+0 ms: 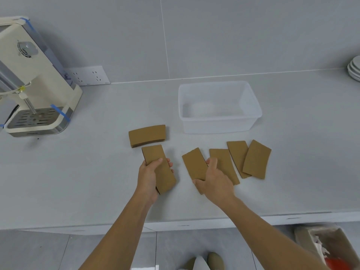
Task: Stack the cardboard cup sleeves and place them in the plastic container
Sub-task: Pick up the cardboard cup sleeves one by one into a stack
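the task stood at the gathering step. the left hand [149,177] was closed around a flat brown cardboard cup sleeve [158,168], thumb on top and fingers [169,165] curled under its right edge, holding it just above the pale grey countertop [87,172]. whether it held one sleeve or several pressed together could not be told. the right hand [213,181] rested on a second brown cardboard sleeve [192,164], fingers bent over its near end; the grip appeared to be forming, not yet closed.

three more brown sleeves lay to the right: one [226,164] partly under the right hand, then an overlapping pair [236,152] [257,158]. a further brown sleeve [147,135] lay flat and apart, beyond the left hand. the clear rectangular plastic container [218,126] stood farther back, near the wall, with no sleeve in it.

judgement: little of the task was complete. the next move called for lifting the second sleeve and laying it squarely onto the one in the left hand, curved edges aligned, so that the stack would stay flat. thin card lying flush on a smooth surface probably called for a fingertip slid under an edge.
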`<action>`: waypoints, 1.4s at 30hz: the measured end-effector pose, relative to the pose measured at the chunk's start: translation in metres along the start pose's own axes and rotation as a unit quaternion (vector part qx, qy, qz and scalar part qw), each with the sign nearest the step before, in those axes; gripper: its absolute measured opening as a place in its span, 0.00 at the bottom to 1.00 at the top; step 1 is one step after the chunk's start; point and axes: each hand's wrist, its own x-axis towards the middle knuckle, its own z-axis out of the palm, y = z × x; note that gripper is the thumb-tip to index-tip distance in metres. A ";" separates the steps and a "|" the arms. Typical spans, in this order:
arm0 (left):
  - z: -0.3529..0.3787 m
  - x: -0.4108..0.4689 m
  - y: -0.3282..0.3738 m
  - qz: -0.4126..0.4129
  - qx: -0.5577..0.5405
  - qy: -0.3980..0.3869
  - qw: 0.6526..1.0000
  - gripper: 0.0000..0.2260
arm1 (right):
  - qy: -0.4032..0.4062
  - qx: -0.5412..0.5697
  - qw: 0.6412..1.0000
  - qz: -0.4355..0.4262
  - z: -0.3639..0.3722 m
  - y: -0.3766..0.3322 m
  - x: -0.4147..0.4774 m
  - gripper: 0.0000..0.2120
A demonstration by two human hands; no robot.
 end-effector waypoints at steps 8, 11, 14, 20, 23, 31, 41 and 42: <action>0.004 0.003 -0.001 -0.053 -0.067 -0.031 0.996 0.16 | 0.017 0.112 0.994 0.005 -0.009 0.005 0.002 0.17; 0.010 0.000 -0.001 -0.069 -0.100 -0.059 0.991 0.16 | 0.047 0.202 0.978 -0.012 -0.018 0.002 0.001 0.16; 0.017 -0.002 -0.001 -0.084 -0.137 -0.090 0.983 0.17 | 0.057 0.294 0.953 -0.045 -0.025 -0.007 -0.003 0.14; 0.026 -0.006 -0.007 -0.089 -0.139 -0.170 0.972 0.25 | 0.010 0.369 0.926 -0.081 -0.022 -0.022 -0.007 0.13; 0.031 -0.007 -0.010 -0.091 -0.135 -0.183 0.969 0.25 | 0.002 0.357 0.930 -0.094 -0.018 -0.024 -0.009 0.14; 0.034 -0.013 -0.014 -0.122 -0.143 -0.180 0.965 0.16 | 0.036 0.221 0.964 -0.143 -0.008 -0.014 -0.008 0.17; 0.036 -0.012 -0.016 -0.115 -0.167 -0.189 0.961 0.13 | 0.092 0.198 0.961 -0.171 -0.006 -0.005 -0.004 0.17; 0.037 -0.010 -0.017 -0.116 -0.171 -0.185 0.961 0.13 | 0.097 0.198 0.960 -0.171 -0.006 -0.004 -0.004 0.17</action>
